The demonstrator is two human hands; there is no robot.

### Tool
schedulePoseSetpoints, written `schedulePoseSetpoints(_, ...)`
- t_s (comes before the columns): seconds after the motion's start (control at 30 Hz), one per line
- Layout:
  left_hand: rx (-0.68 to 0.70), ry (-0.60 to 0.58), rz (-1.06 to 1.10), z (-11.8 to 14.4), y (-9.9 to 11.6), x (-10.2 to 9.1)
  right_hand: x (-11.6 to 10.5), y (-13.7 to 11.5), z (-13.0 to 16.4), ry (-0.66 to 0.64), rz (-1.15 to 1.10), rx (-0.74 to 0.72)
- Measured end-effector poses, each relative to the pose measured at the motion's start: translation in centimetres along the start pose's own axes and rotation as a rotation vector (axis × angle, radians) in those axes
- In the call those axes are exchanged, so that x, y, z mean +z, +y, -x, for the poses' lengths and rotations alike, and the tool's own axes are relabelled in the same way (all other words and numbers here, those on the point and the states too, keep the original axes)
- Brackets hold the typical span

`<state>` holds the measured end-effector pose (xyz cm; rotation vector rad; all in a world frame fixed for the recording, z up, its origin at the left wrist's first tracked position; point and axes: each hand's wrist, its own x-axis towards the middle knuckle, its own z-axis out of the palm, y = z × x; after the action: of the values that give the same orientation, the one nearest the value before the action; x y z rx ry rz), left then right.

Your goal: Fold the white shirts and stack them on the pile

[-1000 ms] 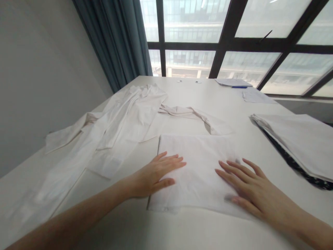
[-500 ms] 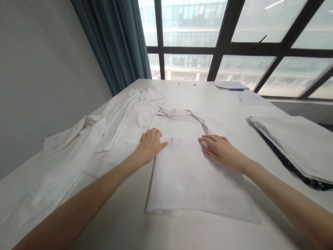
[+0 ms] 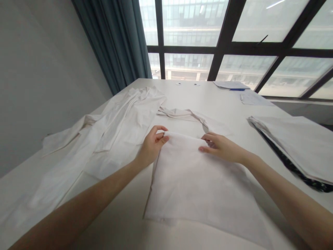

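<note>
A white table [image 3: 229, 104] fills the view, running back to a wall of dark-framed windows [image 3: 223, 41] with a teal curtain [image 3: 119, 38] at the left corner. Across the table's left side sprawls a loose white garment [image 3: 109, 128], wrinkled and unfolded, with a twisted strip of it trailing toward the middle. On the right lies a flat stack of folded cloth [image 3: 293, 142] with a dark patterned layer showing beneath its edge, well apart from the hands. At the far end sit some papers [image 3: 249, 95] and a blue pen [image 3: 236, 89].

In front of the person, near the table's front edge, lies the folded white cloth [image 3: 192, 180], a neat rectangle flat on the surface except at its far edge. The left hand [image 3: 152, 146] pinches the far left corner between thumb and fingers, lifting it slightly off the table. The right hand [image 3: 221, 147] pinches the far edge near the right corner in the same way.

The step in hand appears to be another fold: the far edge is gripped and raised, ready to come toward the near edge. The next move likely calls for both hands travelling together at even height, so the lifted edge stays straight, and for laying the corners squarely on the near corners before pressing the crease flat.
</note>
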<state>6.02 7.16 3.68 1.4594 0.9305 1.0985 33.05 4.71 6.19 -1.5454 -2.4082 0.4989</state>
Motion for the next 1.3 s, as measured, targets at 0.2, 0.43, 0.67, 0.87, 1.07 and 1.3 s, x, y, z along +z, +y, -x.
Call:
schedulePoseSetpoints(0.2,0.085,0.091,0.044,0.9,0.5,0.7,-0.6,-1.8,0.2,0.005,-0.065,0.056)
schedulePoseSetpoints(0.43,-0.196,-0.062,0.244,0.3,-1.0,0.5,0.1,-2.6,0.4,0.143,0.009,0.041)
schedulePoseSetpoints(0.67,-0.119,0.060,0.118,0.5,-2.0,0.5,0.2,-0.7,-0.1,0.055,0.381,0.117)
schedulePoseSetpoints(0.87,0.168,0.164,-0.280,0.9,-2.0,0.6,-1.2,0.7,0.1,-0.074,0.354,0.166)
schedulePoseSetpoints(1.07,0.556,-0.063,-0.571,3.0,-1.3,0.7,-1.4,-2.3,0.7,-0.042,-0.006,-0.134)
schedulePoseSetpoints(1.3,0.317,-0.055,-0.540,3.0,-1.4,1.1,0.3,-2.9,0.8,0.139,0.134,-0.222)
